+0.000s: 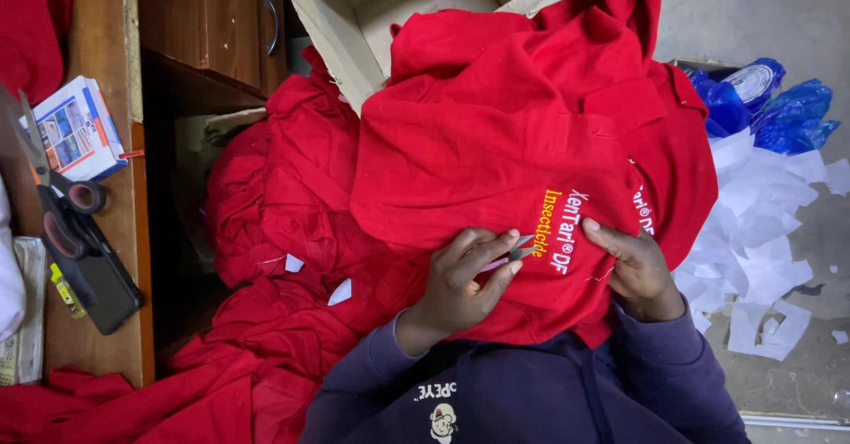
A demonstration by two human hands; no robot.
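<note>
- Closest to the head camera is the person's dark purple hoodie, filling the bottom of the view, with both sleeves reaching up onto the cloth.
- Left hand: fingers pressed together and pinching a small pair of thread snips, metal tip resting right beside the embroidered lettering.
- Right hand: fingers curled over the edge of the red garment, thumb lying flat on top by the embroidery, so it's gripping the cloth on that side.
- That red garment is spread over the person's lap, embroidered patch sitting between the two hands.
- More red garments are heaped to the left of it and run down toward the floor.
- An open cardboard box sits at the top, partly behind the red cloth.
- Wooden desk on the left carries big scissors, a roll of tape, a dark phone and a small printed box.
- Over on the right: a pile of white paper scraps on the concrete floor, with blue plastic bags just above them.
</note>
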